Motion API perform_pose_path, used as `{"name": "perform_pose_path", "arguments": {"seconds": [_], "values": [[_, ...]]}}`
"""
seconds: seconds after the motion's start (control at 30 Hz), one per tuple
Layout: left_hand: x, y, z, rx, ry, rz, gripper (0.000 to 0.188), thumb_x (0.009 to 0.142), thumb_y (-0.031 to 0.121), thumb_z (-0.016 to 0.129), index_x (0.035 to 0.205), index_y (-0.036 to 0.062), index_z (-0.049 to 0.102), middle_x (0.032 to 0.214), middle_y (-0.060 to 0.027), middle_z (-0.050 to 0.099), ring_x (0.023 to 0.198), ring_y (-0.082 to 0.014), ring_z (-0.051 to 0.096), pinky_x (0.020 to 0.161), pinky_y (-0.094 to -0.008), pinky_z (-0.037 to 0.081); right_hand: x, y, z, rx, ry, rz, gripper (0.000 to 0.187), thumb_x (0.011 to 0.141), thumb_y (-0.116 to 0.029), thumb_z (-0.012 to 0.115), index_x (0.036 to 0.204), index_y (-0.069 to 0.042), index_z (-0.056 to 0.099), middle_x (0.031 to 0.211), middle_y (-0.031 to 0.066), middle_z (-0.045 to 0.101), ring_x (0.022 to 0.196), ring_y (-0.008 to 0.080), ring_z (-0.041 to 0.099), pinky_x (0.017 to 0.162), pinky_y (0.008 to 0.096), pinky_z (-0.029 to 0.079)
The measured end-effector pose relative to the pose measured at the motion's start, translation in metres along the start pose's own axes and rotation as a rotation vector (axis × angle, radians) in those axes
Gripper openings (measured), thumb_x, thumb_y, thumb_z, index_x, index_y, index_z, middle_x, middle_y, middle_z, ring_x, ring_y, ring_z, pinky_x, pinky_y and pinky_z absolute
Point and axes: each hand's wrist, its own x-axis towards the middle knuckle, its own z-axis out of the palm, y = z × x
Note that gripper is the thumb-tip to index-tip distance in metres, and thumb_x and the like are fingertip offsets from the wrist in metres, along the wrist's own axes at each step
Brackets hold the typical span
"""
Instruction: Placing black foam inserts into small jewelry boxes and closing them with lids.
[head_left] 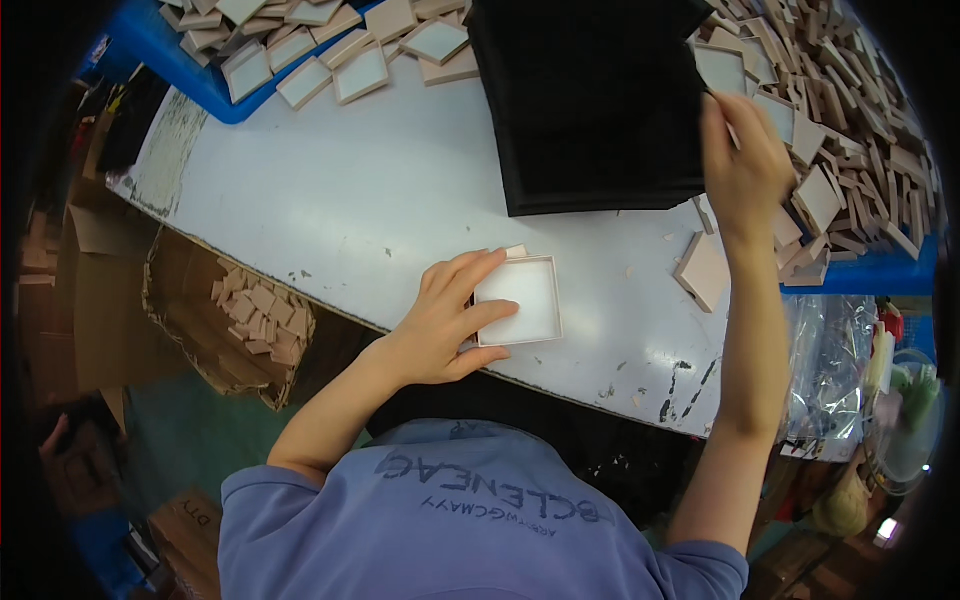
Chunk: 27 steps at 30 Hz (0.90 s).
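Scuffed white worktable, blue bins, cardboard carton over a teal floor.

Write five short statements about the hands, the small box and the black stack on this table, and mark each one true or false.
1. The left hand rests on a small square open box with a white inside. True.
2. The right hand lies flat on the bare white table. False: it is raised at the right edge of the stack of black pads.
3. The stack of black pads lies on the floor. False: it lies on the table, at its far side.
4. Many pinkish box parts are heaped to the right of the black stack. True.
5. The cardboard carton left of the table holds black pads. False: it holds pinkish pieces.
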Motion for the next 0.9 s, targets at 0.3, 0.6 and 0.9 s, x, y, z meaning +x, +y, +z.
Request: {"name": "perform_pose_path", "arguments": {"seconds": [0.3,0.6,0.9], "values": [[-0.009,-0.017,0.018,-0.247,0.225,-0.02,0.102,0.062,0.025,0.084,0.139,-0.0001,0.022,0.142,-0.0281,0.027,0.128,-0.0401,0.035,0.103,-0.0446,0.031,-0.095,-0.101,-0.038,0.519,-0.614,-0.425,0.018,0.064,-0.01,0.063,0.081,-0.004,0.065,0.08,0.0024,0.057,0.066,0.0149,0.052,0.057,0.0271,0.04],[0.003,-0.003,0.002,0.072,-0.036,-0.052,0.081,0.067,0.028,0.078,0.135,0.0032,0.04,0.139,-0.0229,0.032,0.122,-0.0377,0.039,0.099,-0.0446,0.032,-0.111,-0.097,-0.036,0.71,-0.591,-0.102,0.026,0.068,-0.01,0.068,0.093,-0.006,0.065,0.096,0.0047,0.063,0.088,0.0212,0.06,0.072,0.0323,0.046],[0.009,-0.001,0.0,0.018,-0.039,-0.027,0.063,0.07,0.027,0.074,0.127,0.011,0.052,0.139,-0.0245,0.031,0.122,-0.0381,0.037,0.097,-0.0467,0.03,-0.175,0.056,-0.082,-0.032,-0.713,0.554,0.068,0.059,-0.022,0.079,0.117,-0.002,0.05,0.121,0.0196,0.051,0.117,0.0361,0.045,0.098,0.0413,0.036]]}}
